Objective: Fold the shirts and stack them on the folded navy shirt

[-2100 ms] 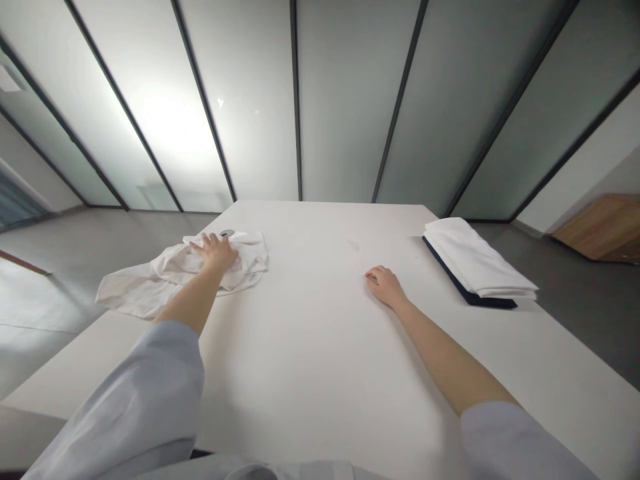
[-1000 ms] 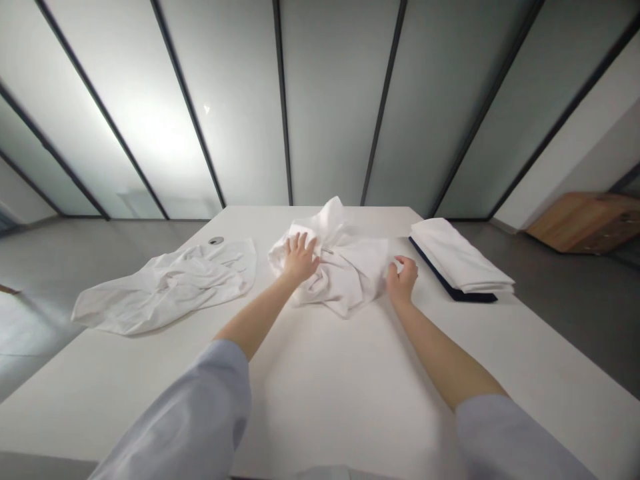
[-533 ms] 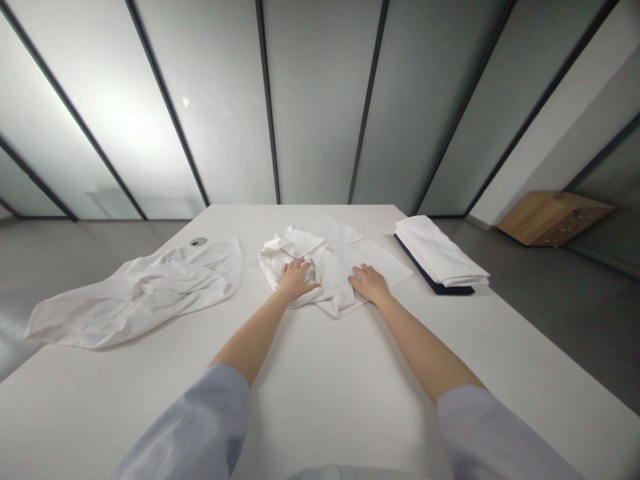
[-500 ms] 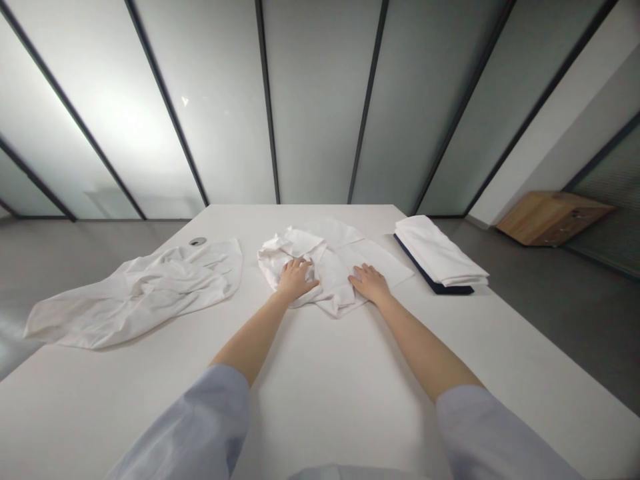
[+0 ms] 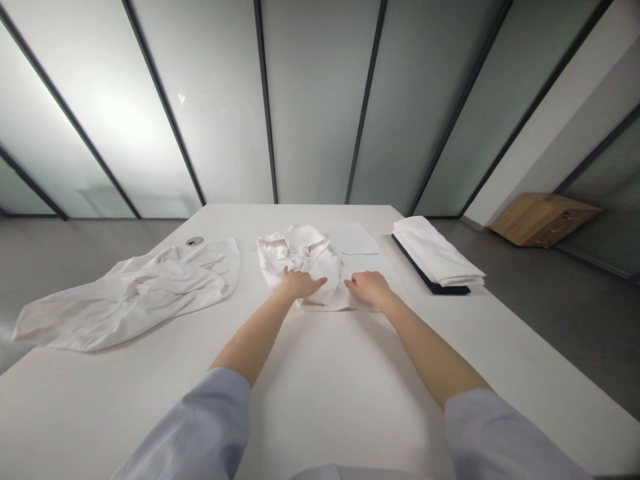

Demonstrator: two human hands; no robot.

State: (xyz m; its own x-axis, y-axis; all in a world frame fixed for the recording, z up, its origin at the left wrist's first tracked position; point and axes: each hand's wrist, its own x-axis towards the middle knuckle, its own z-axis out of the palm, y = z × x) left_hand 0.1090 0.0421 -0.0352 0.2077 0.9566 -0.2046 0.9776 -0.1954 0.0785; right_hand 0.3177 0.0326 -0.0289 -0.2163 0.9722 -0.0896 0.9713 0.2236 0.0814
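Observation:
A white cloth (image 5: 313, 250) lies on the table in front of me, bunched and wrinkled on its left and flatter on its right. My left hand (image 5: 300, 283) rests palm down on the near part of the bunched side, thumb and fingers apart. On the flatter side, my right hand (image 5: 369, 288) has its fingers curled in against the fabric; the fingertips are partly hidden. The cloth's near edge runs fairly straight beneath both hands.
Another crumpled white cloth (image 5: 135, 293) spreads over the table's left side. A folded white stack (image 5: 437, 252) sits on a dark navy piece (image 5: 450, 290) at the right. A round grommet (image 5: 195, 241) is at the far left. Beyond the white table (image 5: 345, 393) stands a wooden cabinet (image 5: 535, 220).
The cloth's right side has flattened and its near edge has straightened. My right hand's fingers have gone from spread to curled. My left hand has shifted slightly right and nearer.

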